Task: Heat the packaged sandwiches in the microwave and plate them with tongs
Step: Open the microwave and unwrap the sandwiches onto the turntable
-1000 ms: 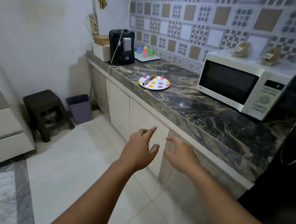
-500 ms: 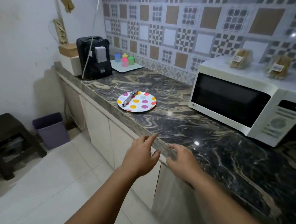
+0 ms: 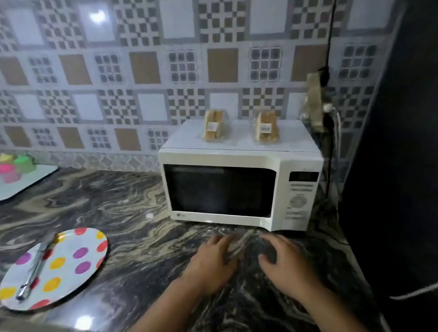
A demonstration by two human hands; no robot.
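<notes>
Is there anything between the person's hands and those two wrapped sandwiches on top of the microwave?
Nothing visible. Both hands, left and right, hover empty over the counter in front of the microwave. The sandwiches stand in the open on its top. Its door is shut, though, so that blocks their way inside.

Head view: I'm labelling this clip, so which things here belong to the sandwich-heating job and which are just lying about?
Belongs to the job:
microwave, door shut
two packaged sandwiches on top of it
dotted plate
tongs lying on the plate

Just lying about:
coloured small bottles on a white tray
wall socket
</notes>
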